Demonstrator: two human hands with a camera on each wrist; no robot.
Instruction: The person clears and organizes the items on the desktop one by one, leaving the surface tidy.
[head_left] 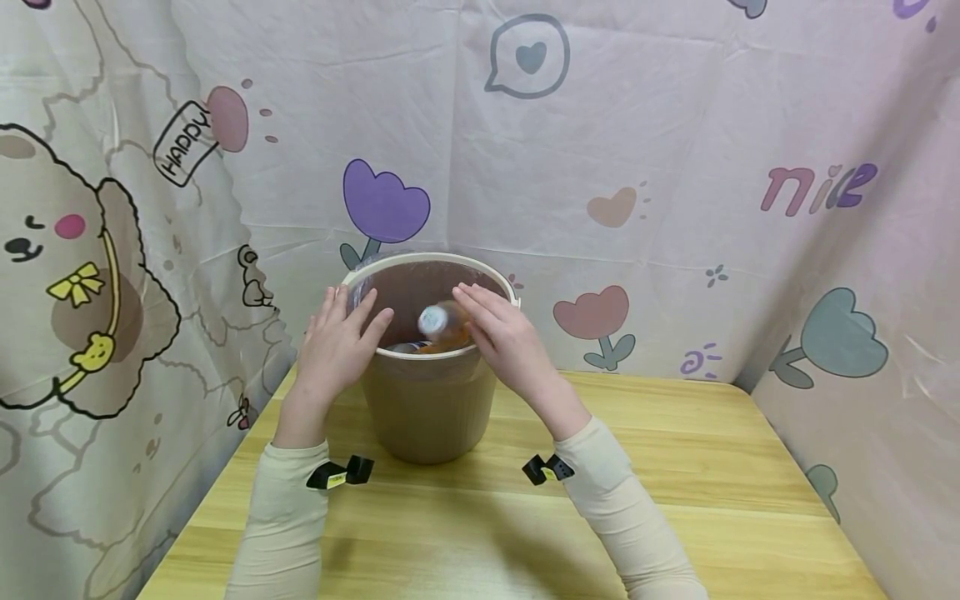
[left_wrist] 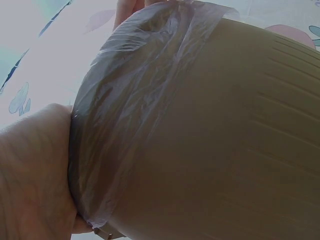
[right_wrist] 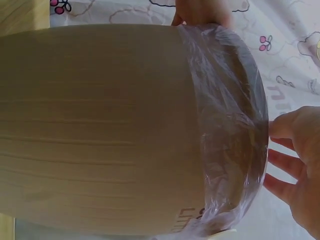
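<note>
A brown trash bin (head_left: 427,408) with a pale rim stands upright on the wooden table. A thin clear plastic liner (left_wrist: 135,95) folds over its rim. Inside, a blurred bottle (head_left: 444,323) shows a whitish end and an orange body; other contents beneath it are mostly hidden. My left hand (head_left: 337,342) is at the bin's left rim, its fingers extended and spread. On the opposite side my right hand (head_left: 506,337) reaches over the rim with fairly straight fingers beside the bottle. In the right wrist view, the fingertips (right_wrist: 280,130) pass behind the rim, so contact with the bottle cannot be told.
The wooden table (head_left: 660,475) extends in front of the bin and to its right. A printed cloth (head_left: 465,125) hangs close behind the bin and along both sides. Small black devices (head_left: 549,470) are strapped at both wrists.
</note>
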